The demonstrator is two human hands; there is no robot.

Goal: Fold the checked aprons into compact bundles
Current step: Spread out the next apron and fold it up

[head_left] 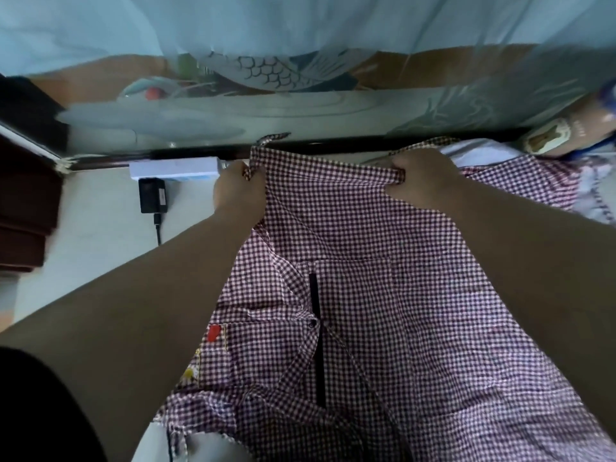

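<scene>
- Maroon-and-white gingham cloth apron [383, 295]: a small, even check is carried over the whole cloth.
- Narrow black fabric strip [315, 301]: plain, set against the check.
- Small red patch [213, 333] and yellow flower motif [189, 373]: noted at the apron's left edge.
- Flat off-white tabletop [100, 228]: unpatterned.
- Oblong white box [175, 168]: plain.
- Black power adapter [152, 196]: plain.
- Pale blue-green printed panel [273, 73]: a fish is drawn in dark-outlined scales, with brown areas.

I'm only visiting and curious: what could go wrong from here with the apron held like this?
The loose tie poking out beside the left hand could get trapped in the fold and make the bundle lumpy. The checked apron is rumpled near its black strip, so creases may be folded in. The right hand pinches only a small bunch of the edge, which might slip.
</scene>
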